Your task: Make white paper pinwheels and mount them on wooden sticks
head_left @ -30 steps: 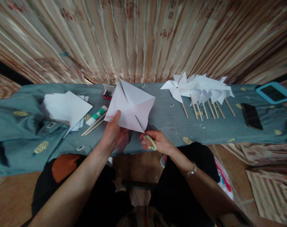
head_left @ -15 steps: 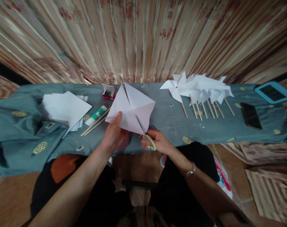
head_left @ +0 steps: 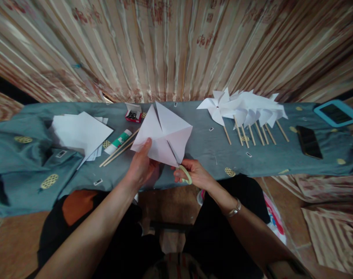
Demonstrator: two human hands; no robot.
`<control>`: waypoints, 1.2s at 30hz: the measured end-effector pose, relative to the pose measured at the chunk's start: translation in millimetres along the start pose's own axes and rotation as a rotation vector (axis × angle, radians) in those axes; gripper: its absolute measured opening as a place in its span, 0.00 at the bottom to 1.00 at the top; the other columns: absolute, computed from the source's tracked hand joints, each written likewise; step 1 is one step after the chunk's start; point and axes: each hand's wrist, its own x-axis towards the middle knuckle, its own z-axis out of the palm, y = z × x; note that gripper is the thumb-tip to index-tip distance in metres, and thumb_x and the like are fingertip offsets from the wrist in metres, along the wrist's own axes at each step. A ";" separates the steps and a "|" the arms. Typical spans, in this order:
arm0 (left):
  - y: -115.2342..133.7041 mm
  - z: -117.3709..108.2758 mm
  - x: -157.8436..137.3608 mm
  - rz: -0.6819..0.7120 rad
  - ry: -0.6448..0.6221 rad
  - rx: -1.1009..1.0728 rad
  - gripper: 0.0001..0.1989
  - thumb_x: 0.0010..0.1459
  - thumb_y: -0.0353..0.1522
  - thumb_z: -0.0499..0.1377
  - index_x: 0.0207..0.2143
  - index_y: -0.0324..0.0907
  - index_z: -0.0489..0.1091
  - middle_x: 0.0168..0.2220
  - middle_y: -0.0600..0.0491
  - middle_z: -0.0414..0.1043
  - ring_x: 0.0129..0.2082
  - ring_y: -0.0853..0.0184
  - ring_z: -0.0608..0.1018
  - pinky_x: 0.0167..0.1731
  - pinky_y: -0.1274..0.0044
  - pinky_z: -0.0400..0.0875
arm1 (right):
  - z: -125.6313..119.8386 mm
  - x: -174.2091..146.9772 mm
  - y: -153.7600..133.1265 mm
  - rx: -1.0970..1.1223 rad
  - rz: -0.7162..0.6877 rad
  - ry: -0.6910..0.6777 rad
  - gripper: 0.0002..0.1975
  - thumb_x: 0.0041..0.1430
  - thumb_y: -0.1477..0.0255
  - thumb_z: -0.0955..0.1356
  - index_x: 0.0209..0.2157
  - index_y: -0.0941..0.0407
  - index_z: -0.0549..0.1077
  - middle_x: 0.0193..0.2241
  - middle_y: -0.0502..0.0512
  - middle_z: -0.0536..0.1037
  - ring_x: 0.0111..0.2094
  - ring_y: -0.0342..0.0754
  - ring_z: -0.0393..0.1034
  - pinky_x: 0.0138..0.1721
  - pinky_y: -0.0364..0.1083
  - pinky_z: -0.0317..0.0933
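Observation:
A square sheet of white paper (head_left: pixel 176 133) with slits running in from its corners is held up in front of me. My left hand (head_left: pixel 142 164) grips its lower left edge, thumb on top and fingers underneath. At the near corner, my right hand (head_left: pixel 193 173) is closed around the pale green handles of a pair of scissors (head_left: pixel 185 175). The dark blade lies along the slit at that corner. Behind the left hand are wooden sticks (head_left: pixel 118 152), a green and white glue stick (head_left: pixel 119 141) and a small red box (head_left: pixel 133 113) holding dark pieces.
A stack of white paper (head_left: pixel 80 131) lies at the left on the grey-green cloth (head_left: pixel 205 151). Several white pinwheels (head_left: pixel 218 106) on sticks lie in a row at the right. Beyond them are a black phone (head_left: pixel 309 142) and a blue-framed device (head_left: pixel 337 113). A curtain (head_left: pixel 170 50) hangs behind.
The paper and my left hand have shifted very slightly to the right. My right hand and the scissors have hardly moved.

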 end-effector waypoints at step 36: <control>3.2 -3.0 3.6 0.055 -0.026 0.039 0.07 0.65 0.31 0.57 0.43 0.40 0.73 0.39 0.50 0.80 0.41 0.64 0.81 0.42 0.76 0.78 | -2.1 -0.2 6.8 -0.026 -0.003 -0.046 0.25 0.38 0.54 0.79 0.29 0.58 0.75 0.19 0.48 0.76 0.20 0.40 0.68 0.23 0.40 0.61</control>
